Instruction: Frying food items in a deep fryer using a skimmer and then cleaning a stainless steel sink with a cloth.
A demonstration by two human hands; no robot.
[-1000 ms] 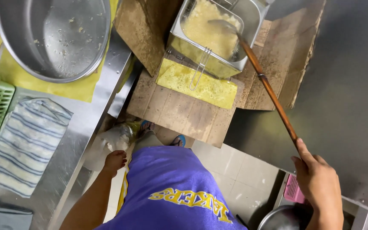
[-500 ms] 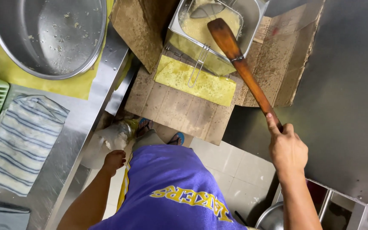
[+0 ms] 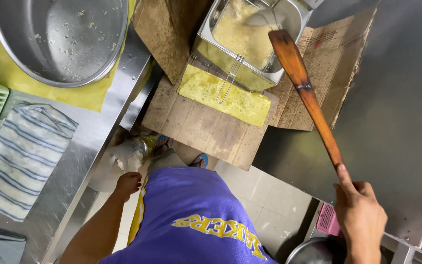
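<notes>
Head view | right hand [image 3: 360, 220] gripping paddle [image 3: 305, 90] handle end, blade raised over fryer [image 3: 250, 41] rim | fryer top cut off by frame edge, contents murky yellow | left hand [image 3: 128, 183] hangs low beside table [image 3: 81, 161] edge, fingers curled, grip unclear | bowl [image 3: 59, 39] partly cropped

Wooden paddle [image 3: 305, 90] slanting across the gap above the fryer [image 3: 250, 44], cardboard [image 3: 206, 127] walling its sides, open tiled floor [image 3: 264, 195] lying between steel table [image 3: 89, 161] and right-hand counter [image 3: 396, 122], steel bowl [image 3: 59, 39] crowding the tabletop.
</notes>
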